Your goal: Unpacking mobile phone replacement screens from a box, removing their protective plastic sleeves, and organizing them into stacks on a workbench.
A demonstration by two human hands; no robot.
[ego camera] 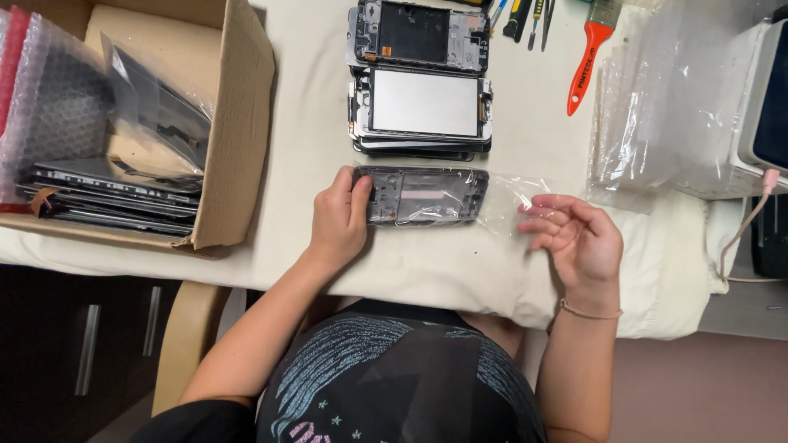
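A phone frame part in a clear plastic bag [423, 195] lies flat on the white cloth-covered table [460, 271]. My left hand [338, 220] grips the left end of that bagged part, thumb on top. My right hand [574, 234] hovers at the open right end of the bag, fingers curled and apart, touching the loose plastic or just above it. Right behind the bagged part sit two stacks of bare phone screen assemblies [423, 105], one stack nearer and one farther.
A cardboard box [234, 131] at left holds several bagged screens and bubble wrap. A red-handled brush [589, 57] and small tools lie at the back. Empty clear bags [648, 123] pile at right beside a white machine [759, 107] with a cable.
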